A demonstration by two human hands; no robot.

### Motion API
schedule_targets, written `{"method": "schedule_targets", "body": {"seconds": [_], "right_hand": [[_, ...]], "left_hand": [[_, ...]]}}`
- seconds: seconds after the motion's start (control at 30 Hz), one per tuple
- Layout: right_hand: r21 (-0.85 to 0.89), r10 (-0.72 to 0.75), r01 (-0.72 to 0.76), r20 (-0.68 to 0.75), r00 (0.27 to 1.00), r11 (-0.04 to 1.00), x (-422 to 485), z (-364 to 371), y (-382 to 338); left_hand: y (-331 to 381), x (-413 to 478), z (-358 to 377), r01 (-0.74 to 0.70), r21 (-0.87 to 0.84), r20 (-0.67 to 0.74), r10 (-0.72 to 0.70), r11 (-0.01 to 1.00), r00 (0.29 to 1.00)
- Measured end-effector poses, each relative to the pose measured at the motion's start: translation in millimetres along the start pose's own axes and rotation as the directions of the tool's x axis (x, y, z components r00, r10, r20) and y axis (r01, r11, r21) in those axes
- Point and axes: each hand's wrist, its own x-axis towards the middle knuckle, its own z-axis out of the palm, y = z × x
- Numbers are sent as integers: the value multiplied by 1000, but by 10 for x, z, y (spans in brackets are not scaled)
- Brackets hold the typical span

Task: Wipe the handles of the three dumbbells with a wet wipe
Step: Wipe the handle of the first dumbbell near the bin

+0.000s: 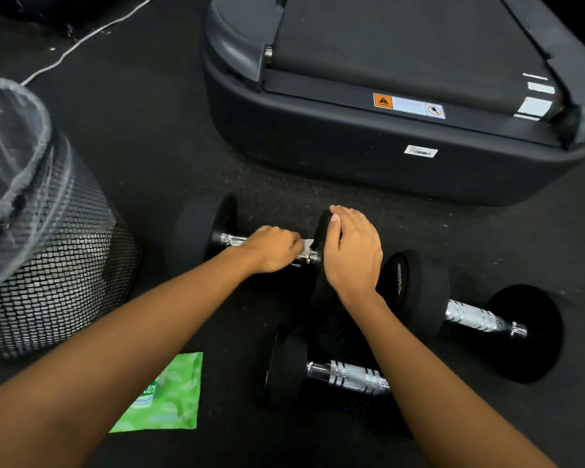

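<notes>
From the head camera, looking down, my left hand (272, 248) is curled round the chrome handle of the far dumbbell (200, 228). It grips the wet wipe (307, 245) against the bar, and only a small white edge of the wipe shows past my knuckles, close to the right weight head. My right hand (350, 251) lies over the top of that right head, fingers fairly straight and together, pressing on the black disc rather than wrapping it. This dumbbell lies on the dark floor (149, 146), crosswise in front of me.

The second dumbbell (470, 315) lies to the right, just beside my right wrist, its handle bare. The third dumbbell (348, 376) is nearest to me. My right forearm crosses over it and hides its right end. Nothing touches either of their handles.

A green packet of wipes (169, 396) lies flat on the floor under my left forearm. At the left stands a black mesh bin (58, 265) with a clear plastic liner. Beyond the dumbbells is the end of a treadmill (352, 146), and a white cable (92, 32) runs across the floor at the top left.
</notes>
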Motion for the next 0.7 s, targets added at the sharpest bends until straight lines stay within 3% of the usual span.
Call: {"method": "schedule_targets", "body": {"seconds": [0.13,0.23,0.37,0.5,0.7], "right_hand": [[1,-5,5,-4,1000,1000,7,8,7],[3,4,-4,5,1000,1000,13,1,13],[-2,10,-10,7,1000,1000,8,3,15],[-6,11,-11,-1,1000,1000,4,16,18],[-12,5,-5,3,1000,1000,18,13,15]], "left_hand": [[100,65,-42,31,28,75,-33,999,997],[86,38,37,-78,53,-17,79,996,997],[-125,-65,114,-215,-51,-102,209,975,973],[-180,-103,106,-233,-135,-147,213,963,966],[-11,-90,160,-237,63,-278,245,969,929]]}}
